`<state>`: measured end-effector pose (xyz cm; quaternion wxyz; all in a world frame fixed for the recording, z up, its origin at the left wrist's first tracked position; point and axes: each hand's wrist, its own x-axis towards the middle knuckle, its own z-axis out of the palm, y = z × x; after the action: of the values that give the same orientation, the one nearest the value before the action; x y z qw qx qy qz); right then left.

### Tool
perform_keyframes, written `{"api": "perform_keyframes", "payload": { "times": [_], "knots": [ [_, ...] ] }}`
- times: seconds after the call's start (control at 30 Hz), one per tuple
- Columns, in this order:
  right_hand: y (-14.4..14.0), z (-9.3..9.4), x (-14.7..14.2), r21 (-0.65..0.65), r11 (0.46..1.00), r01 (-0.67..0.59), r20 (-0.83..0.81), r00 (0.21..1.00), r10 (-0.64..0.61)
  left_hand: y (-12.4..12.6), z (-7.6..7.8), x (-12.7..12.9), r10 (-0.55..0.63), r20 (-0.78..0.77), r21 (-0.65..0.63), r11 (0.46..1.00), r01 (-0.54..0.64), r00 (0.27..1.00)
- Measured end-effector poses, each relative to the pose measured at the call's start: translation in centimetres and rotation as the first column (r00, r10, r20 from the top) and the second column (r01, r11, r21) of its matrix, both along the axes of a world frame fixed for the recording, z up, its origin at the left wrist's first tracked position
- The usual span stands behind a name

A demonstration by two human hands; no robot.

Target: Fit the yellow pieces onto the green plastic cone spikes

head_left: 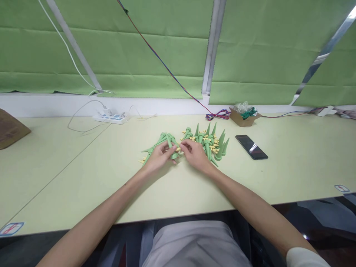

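Observation:
My left hand (pixel 161 154) is closed round a green plastic watering spike (pixel 169 142), its pointed end tilted up and its wide cap low near the fingertips. At the cap's side sits a small yellow valve (pixel 178 149). My right hand (pixel 194 152) pinches at this valve with thumb and forefinger; the fingertips of both hands almost meet. Behind and left of my left hand lie more green spikes (pixel 160 139) with yellow pieces. Another heap of spikes with yellow valves (pixel 207 142) lies beyond my right hand. A few plain spikes (pixel 222 148) stand on their caps at its right.
A black phone (pixel 251 147) lies to the right. Behind it is a small cardboard box (pixel 241 118) with clear and green plastic, beside coiled red-blue wire (pixel 218 115). At the back left are a power strip (pixel 112 118) and white cables. A brown object (pixel 12 129) sits far left.

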<state>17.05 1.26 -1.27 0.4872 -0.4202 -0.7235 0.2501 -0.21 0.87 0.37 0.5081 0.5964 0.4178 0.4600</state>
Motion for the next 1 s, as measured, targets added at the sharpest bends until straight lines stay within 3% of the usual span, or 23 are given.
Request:
{"api": "perform_keyframes", "payload": {
  "times": [0.1,1.0],
  "knots": [
    [-0.02,-0.05,-0.03,-0.002,1.000,-0.010,0.004,1.000,0.010,0.15,-0.14,-0.19,-0.013,-0.060,-0.012,1.000,0.012,0.998],
    [-0.19,0.08,-0.18,-0.055,0.992,-0.110,-0.031,0.994,0.108,0.12,0.07,-0.08,0.017,-0.082,0.044,0.999,-0.013,0.996]
  ]
}}
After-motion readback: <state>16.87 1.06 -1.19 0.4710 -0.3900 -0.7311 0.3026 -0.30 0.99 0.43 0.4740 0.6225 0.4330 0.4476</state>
